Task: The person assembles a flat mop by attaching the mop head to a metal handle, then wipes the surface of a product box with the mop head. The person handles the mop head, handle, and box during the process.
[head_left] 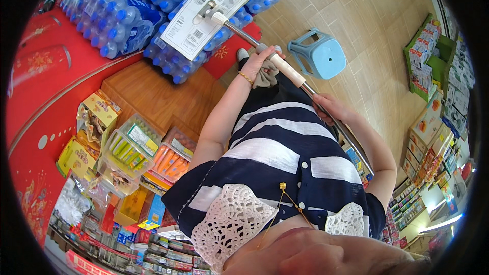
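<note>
A flat mop (290, 71) runs diagonally across my front, with a metal pole and a white grip section. Its wide flat head bears a white printed card (214, 7), at the upper left over bottled water. My left hand (256, 66) is closed around the pole near the white grip. Under that hand hangs a crumpled grey-beige cloth (266, 75), apparently held with it. Farther down the pole, my right hand (333, 108) is wrapped around the bare metal. The pole's lower end passes beside my right forearm.
Shrink-wrapped water bottles (109, 15) are stacked at the upper left beside a red printed panel (38, 81). A wooden surface (153, 91) and snack tubs (133, 145) lie on my left. A light-blue plastic stool (326, 56) stands on the tiled floor ahead. Boxed goods (425, 51) line the right.
</note>
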{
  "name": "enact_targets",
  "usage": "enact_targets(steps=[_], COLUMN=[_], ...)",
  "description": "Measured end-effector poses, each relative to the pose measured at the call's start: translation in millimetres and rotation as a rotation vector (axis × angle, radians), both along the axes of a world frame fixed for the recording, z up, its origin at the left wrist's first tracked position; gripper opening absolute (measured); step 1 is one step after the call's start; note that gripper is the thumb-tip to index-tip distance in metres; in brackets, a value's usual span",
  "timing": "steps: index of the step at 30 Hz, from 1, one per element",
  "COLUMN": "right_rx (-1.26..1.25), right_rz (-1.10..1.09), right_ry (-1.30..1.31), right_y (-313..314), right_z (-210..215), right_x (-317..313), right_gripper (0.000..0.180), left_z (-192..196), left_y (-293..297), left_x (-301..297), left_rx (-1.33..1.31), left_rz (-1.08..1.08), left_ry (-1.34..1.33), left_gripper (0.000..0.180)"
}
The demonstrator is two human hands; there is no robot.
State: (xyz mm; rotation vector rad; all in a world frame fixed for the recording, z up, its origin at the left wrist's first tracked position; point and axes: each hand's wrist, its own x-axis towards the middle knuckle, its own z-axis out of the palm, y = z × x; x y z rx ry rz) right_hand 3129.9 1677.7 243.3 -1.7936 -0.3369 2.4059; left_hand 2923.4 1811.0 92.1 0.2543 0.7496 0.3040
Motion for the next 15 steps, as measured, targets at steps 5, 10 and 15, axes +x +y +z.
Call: enact_targets(steps=[5, 10, 15], right_rx=[-0.142, -0.197, -0.060], right_rz=[-0.158, -0.186, -0.023], right_ry=[0.207, 0.236, 0.053], right_y=[2.6, 3.9, 5.2], right_z=[3.1, -0.1, 0.7], right_x=[3.4, 11.9, 10.2], right_gripper=[0.047, 0.045, 0.043], left_z=[-16.8, -41.0, -0.5], left_y=[-10.4, -11.4, 2.9], left_x=[-4.7, -0.8, -3.7], left_rx=[-0.148, -0.178, -0.211], left_rz=[0.163, 0.139, -0.040], left_ry=[-0.524, -0.692, -0.242], left_gripper=[0.032, 0.038, 0.041])
